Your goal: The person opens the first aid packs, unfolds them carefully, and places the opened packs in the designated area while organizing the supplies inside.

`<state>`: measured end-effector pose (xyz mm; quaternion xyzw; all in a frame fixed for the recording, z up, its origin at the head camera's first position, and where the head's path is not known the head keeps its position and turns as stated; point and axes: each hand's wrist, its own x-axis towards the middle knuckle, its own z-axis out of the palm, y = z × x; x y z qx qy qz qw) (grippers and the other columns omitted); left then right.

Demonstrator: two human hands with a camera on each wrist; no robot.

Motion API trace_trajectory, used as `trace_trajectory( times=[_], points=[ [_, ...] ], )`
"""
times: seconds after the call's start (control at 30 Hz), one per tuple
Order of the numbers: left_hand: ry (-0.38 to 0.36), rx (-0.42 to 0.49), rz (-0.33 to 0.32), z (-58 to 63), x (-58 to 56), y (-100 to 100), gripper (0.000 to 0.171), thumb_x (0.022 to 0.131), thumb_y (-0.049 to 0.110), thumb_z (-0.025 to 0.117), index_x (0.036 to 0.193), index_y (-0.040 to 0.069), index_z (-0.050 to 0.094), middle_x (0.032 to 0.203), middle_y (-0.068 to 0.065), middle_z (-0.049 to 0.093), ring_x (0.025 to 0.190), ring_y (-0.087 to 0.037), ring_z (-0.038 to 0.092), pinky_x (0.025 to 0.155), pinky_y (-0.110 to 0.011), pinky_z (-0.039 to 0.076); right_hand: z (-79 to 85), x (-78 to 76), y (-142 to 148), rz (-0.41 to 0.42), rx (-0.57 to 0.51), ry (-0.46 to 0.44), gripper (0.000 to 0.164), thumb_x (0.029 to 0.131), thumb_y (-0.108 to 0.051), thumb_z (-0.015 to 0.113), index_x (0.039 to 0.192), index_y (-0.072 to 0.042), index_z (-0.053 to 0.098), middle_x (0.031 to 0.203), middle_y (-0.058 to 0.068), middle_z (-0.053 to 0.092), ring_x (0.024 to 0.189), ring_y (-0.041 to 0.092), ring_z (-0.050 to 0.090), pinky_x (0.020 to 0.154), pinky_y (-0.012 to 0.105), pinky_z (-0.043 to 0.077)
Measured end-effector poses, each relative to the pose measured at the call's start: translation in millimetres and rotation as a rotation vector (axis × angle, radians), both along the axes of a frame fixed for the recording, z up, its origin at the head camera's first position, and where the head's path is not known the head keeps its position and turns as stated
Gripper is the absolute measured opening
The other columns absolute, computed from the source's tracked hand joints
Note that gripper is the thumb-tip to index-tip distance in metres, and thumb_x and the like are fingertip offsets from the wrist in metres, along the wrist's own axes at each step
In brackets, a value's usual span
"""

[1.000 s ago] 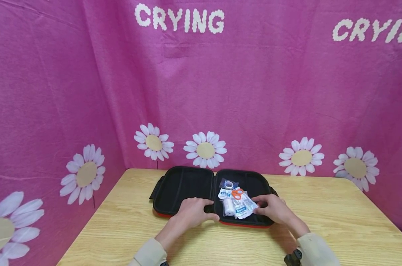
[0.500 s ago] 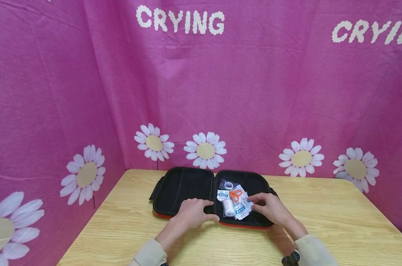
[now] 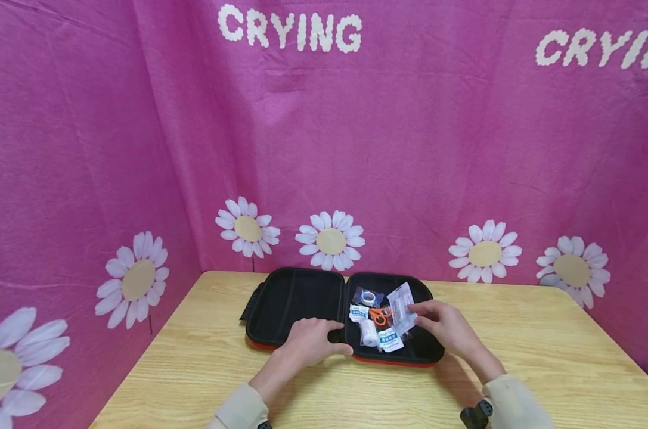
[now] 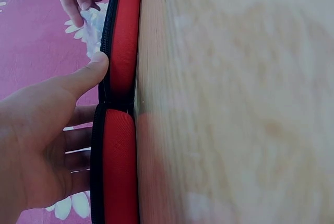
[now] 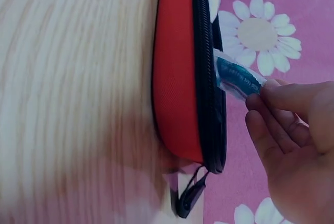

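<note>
An open black-lined case [image 3: 310, 301] with a red shell lies flat on the table. My right hand [image 3: 447, 329] pinches a clear plastic packet [image 3: 402, 308] by its edge, tilted up over the right half. Through the right wrist view, that packet [image 5: 237, 78] shows a green printed side. My left hand [image 3: 314, 342] rests at the case's front edge near the hinge, thumb [image 4: 94, 72] touching the right half's rim. In the right half lie orange-handled scissors [image 3: 380, 317], a tape roll [image 3: 368, 297] in a bag, a wrapped white bandage roll [image 3: 369, 333] and white packets with blue print [image 3: 390, 341].
The wooden table [image 3: 184, 369] spreads around the case. Behind it hangs a pink cloth [image 3: 399, 149] with daisies and lettering. A black zipper pull [image 5: 190, 198] dangles from the case's side.
My right hand has picked the clear packet up from the pile and raised it to the right, uncovering more of the scissors. My left hand has stayed in place.
</note>
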<state>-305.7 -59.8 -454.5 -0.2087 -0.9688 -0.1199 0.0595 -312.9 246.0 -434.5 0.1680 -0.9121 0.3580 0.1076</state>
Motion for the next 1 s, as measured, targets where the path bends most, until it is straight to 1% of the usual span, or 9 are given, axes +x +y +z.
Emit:
trace_trajectory(
  times=[0.17, 0.33, 0.53, 0.6, 0.73, 0.83, 0.9, 1.0],
  points=[
    [-0.008, 0.003, -0.001, 0.7, 0.0, -1, 0.066, 0.076, 0.072, 0.068, 0.125, 0.028, 0.070, 0.119, 0.002, 0.073, 0.103, -0.020, 0.068, 0.072, -0.035, 0.050, 4.5, 1.2, 7, -0.011, -0.020, 0.017, 0.023, 0.091, -0.005, 0.068, 0.113, -0.003, 0.074, 0.114, 0.016, 0.072, 0.101, 0.025, 0.068, 0.083, 0.026, 0.054],
    [-0.020, 0.003, 0.004, 1.0, 0.0, -1, 0.067, 0.076, 0.072, 0.068, 0.126, 0.028, 0.070, 0.120, 0.002, 0.073, 0.104, -0.020, 0.067, 0.073, -0.035, 0.051, 5.1, 0.5, 16, -0.023, -0.017, 0.021, 0.024, 0.091, -0.005, 0.068, 0.114, -0.003, 0.073, 0.115, 0.016, 0.072, 0.101, 0.023, 0.068, 0.081, 0.023, 0.053],
    [-0.025, 0.001, 0.006, 0.6, -0.1, -1, 0.067, 0.076, 0.072, 0.067, 0.127, 0.028, 0.070, 0.122, 0.002, 0.072, 0.105, -0.020, 0.067, 0.074, -0.035, 0.051, 2.9, 2.3, 21, -0.057, -0.017, -0.024, 0.025, 0.092, -0.004, 0.066, 0.115, -0.001, 0.072, 0.117, 0.018, 0.070, 0.101, 0.025, 0.067, 0.078, 0.023, 0.053],
    [-0.025, 0.000, 0.008, 0.8, -0.3, -1, 0.067, 0.076, 0.072, 0.067, 0.127, 0.028, 0.070, 0.122, 0.002, 0.072, 0.105, -0.020, 0.067, 0.074, -0.036, 0.051, 1.1, 2.4, 23, -0.067, -0.015, -0.032, 0.025, 0.092, -0.004, 0.066, 0.115, 0.000, 0.072, 0.117, 0.019, 0.070, 0.099, 0.024, 0.067, 0.076, 0.023, 0.053],
    [-0.026, -0.002, 0.009, 1.7, -0.5, -1, 0.067, 0.076, 0.072, 0.068, 0.127, 0.029, 0.070, 0.122, 0.002, 0.072, 0.104, -0.020, 0.067, 0.073, -0.036, 0.050, -4.4, 0.9, 26, -0.079, 0.003, -0.035, 0.024, 0.090, -0.004, 0.068, 0.114, 0.000, 0.073, 0.111, 0.017, 0.072, 0.091, 0.018, 0.064, 0.071, 0.022, 0.049],
    [-0.035, 0.001, 0.007, 1.9, -0.4, 0, 0.068, 0.075, 0.072, 0.068, 0.127, 0.028, 0.069, 0.122, 0.002, 0.072, 0.104, -0.020, 0.067, 0.072, -0.035, 0.050, -9.3, -0.3, 29, -0.075, 0.019, -0.050, 0.023, 0.090, -0.006, 0.068, 0.113, 0.000, 0.073, 0.109, 0.016, 0.073, 0.090, 0.015, 0.063, 0.073, 0.023, 0.049],
    [-0.042, 0.004, 0.007, 2.0, -0.2, 0, 0.068, 0.076, 0.072, 0.068, 0.127, 0.028, 0.069, 0.122, 0.002, 0.072, 0.104, -0.020, 0.067, 0.072, -0.035, 0.050, -11.8, -0.8, 30, -0.069, 0.019, -0.064, 0.023, 0.091, -0.007, 0.068, 0.113, -0.001, 0.073, 0.110, 0.015, 0.074, 0.094, 0.014, 0.064, 0.078, 0.024, 0.050],
    [-0.046, 0.006, 0.007, 1.6, -0.3, 0, 0.068, 0.076, 0.072, 0.067, 0.127, 0.028, 0.069, 0.122, 0.002, 0.072, 0.104, -0.020, 0.067, 0.072, -0.034, 0.050, -12.9, -2.0, 31, -0.047, -0.026, -0.091, 0.024, 0.092, -0.009, 0.068, 0.114, 0.000, 0.073, 0.112, 0.016, 0.073, 0.097, 0.014, 0.064, 0.080, 0.023, 0.050]
  ],
)
